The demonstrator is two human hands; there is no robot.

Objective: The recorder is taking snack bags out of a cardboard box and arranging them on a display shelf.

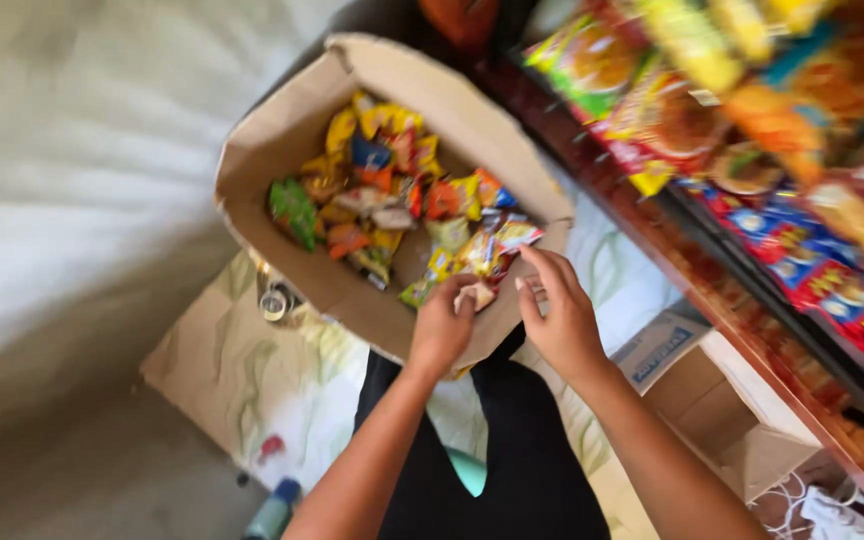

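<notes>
While the view is blurred, an open cardboard box [282, 150] of bright snack packets [382, 190] is seen at left-centre. A small packet [476, 295] at its near edge is pinched by the left hand [442, 325]; the right hand [557, 315] touches it, fingers half-curled. Hanging packets [752, 110] fill the rack at right.

A pale grey floor [62, 200] lay blurry on the left. A cloth with green leaves [252, 370] covered part of it. On the right stood a brown wooden shelf [752, 330] in bright daylight.
</notes>
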